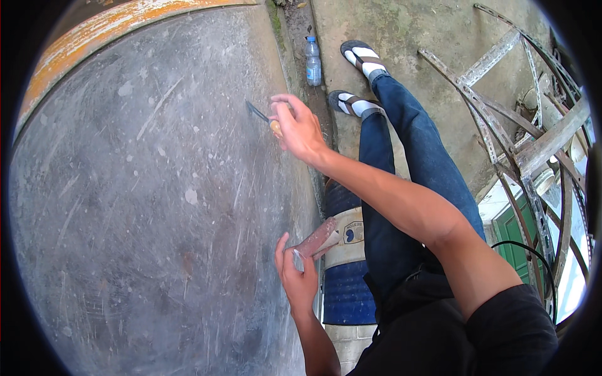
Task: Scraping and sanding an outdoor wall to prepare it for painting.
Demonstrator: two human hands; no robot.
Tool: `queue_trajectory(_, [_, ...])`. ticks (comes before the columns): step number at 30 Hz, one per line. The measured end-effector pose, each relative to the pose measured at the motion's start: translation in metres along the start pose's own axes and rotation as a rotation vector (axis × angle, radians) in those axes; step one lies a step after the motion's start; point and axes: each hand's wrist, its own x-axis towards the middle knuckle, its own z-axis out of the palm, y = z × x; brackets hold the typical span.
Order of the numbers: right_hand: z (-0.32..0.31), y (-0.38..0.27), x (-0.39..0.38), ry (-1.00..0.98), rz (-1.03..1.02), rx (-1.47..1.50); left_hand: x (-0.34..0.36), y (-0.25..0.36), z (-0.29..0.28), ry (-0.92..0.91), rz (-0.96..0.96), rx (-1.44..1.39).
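Observation:
My right hand (295, 128), its fingers closed round the yellow handle (275, 129) of a scraper, is over the upper right part of a scuffed grey panel (150, 200). The scraper's dark thin blade (257, 111) points up-left at the panel's surface; whether it touches is hard to tell. Lower down, beside the panel's right edge, my left hand (298, 276) grips a dusty reddish, folded piece of what looks like sandpaper (315, 239), with a pale underside showing.
A blue-and-cream drum (345, 291) stands beside my legs. A plastic bottle (313, 62) lies or stands in the gutter near my sandaled feet on concrete (426, 106). Metal frames (520, 144) crowd the right side. An orange worn edge (100, 31) borders the panel's top left.

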Motion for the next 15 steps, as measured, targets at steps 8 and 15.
queue_trajectory(8, [-0.006, -0.024, 0.073, 0.193, -0.052, -0.173, 0.014, 0.016, 0.002, -0.027, 0.036, -0.009])
queue_trajectory(15, [0.002, -0.018, 0.041, 0.087, -0.131, -0.075, 0.018, 0.020, -0.006, -0.056, 0.039, -0.019])
